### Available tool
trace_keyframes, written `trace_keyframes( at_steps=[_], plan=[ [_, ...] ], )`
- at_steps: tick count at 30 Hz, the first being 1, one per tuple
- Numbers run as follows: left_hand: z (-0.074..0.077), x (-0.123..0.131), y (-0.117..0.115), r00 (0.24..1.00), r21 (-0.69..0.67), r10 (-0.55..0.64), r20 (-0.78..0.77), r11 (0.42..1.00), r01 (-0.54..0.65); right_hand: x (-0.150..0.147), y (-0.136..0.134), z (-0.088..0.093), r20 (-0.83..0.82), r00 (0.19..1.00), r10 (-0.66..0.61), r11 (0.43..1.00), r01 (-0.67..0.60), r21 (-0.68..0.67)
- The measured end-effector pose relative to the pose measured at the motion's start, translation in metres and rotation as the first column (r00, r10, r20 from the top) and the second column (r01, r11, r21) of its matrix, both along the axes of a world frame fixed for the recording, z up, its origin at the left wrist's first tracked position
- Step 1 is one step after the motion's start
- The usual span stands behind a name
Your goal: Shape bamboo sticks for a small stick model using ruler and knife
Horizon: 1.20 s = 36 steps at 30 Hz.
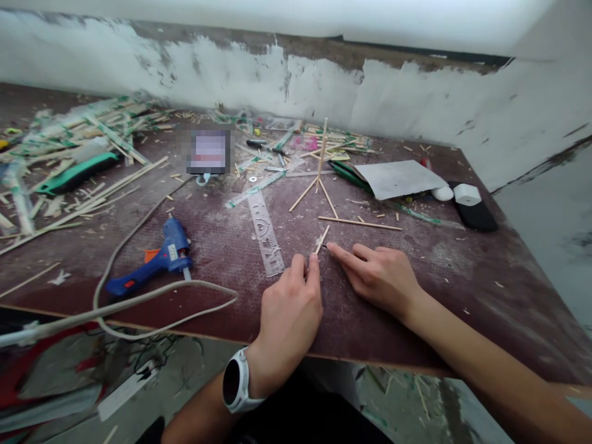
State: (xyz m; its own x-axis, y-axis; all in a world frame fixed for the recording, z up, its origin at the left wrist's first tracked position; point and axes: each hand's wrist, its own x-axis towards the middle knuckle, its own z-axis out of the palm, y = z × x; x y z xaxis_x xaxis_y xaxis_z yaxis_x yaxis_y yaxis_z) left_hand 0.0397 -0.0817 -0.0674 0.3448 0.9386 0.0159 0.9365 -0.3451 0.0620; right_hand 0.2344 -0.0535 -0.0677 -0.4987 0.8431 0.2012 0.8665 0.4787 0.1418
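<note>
A short, thin wooden stick [322, 238] is pinched at its near end between the fingertips of the left hand [289, 308], a white watch [235, 382] worn on its wrist, while the right hand [377, 271] is laid flat beside it, forefinger touching the stick's end, on the dark maroon surface [416, 308]. A clear plastic ruler [265, 231], a blue glue gun [155, 258] and an upright stick frame [320, 172] are seen nearby.

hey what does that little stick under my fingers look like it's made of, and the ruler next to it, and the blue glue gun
The short stick looks like bare, pale wood or bamboo: matte tan. The left hand and right hand both touch it. The ruler seems clear plastic: the dark table shows through it. The glue gun looks like glossy blue moulded plastic with an orange trigger.
</note>
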Motion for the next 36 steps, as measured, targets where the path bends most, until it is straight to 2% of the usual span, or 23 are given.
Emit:
trace_keyframes(
  at_steps=[10, 20, 29, 36],
  plan=[
    [0.003, 0.0, 0.001, 1.0, -0.027, 0.007, 0.007, 1.0, -0.007, -0.004, -0.001, 0.015, 0.066, 0.998, 0.004, 0.988, 0.007, -0.156],
    [0.003, 0.0, 0.001, 1.0, 0.019, 0.018, -0.005, 1.0, -0.018, -0.001, -0.001, -0.001, -0.029, 0.998, -0.063, 0.994, 0.06, -0.096],
    [0.003, 0.0, 0.002, 1.0, -0.002, 0.02, -0.001, 1.0, -0.02, -0.002, 0.0, 0.002, -0.022, 0.996, -0.084, 0.984, 0.08, -0.158],
    [0.003, 0.0, 0.002, 1.0, -0.008, 0.022, 0.013, 1.0, -0.022, -0.007, 0.002, 0.014, 0.029, 0.995, -0.096, 0.97, 0.1, -0.223]
  ],
)
